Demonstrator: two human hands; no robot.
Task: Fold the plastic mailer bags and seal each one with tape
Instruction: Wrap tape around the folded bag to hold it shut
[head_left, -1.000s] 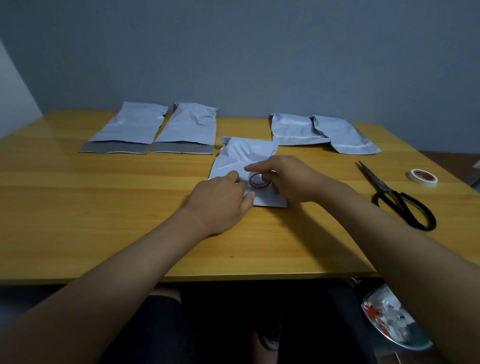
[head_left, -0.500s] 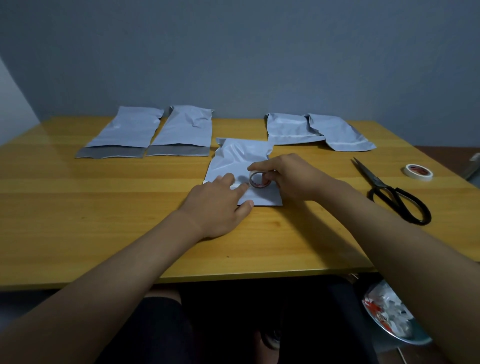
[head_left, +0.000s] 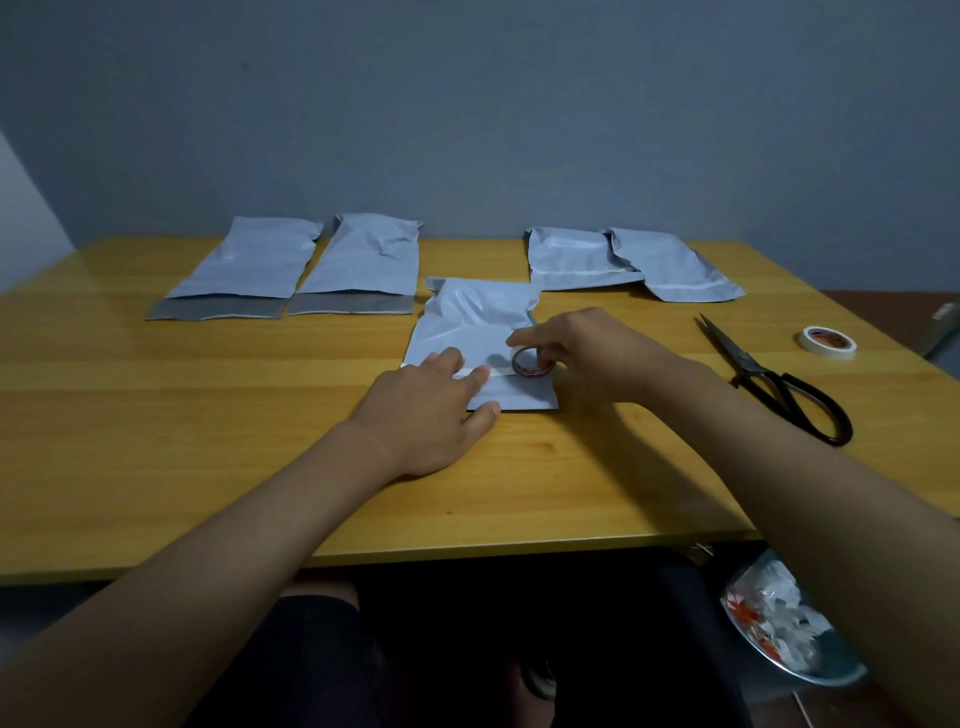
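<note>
Hidden under the left hand: the near-left corner of the folded mailer bag lying mid-table, fingers laid flat and a little spread, pressing a strip of pale tape along the fold. Partly covered by the right hand: a tape roll standing on edge on the bag, pinched between thumb and curled fingers; print on its core too small to read. Cut off at the lower right edge: a metal bowl of crumpled white and red scraps below the table, contents hard to make out. Dark under the table, only a knee and something blurred near the floor. Yellow wooden table against a plain grey-blue wall. At far left, two unfolded mailers side by side, grey flaps toward the near side. At far right, two folded mailers overlapping. Right of the bag, black scissors, closed, and beyond them a second tape roll lying flat.
</note>
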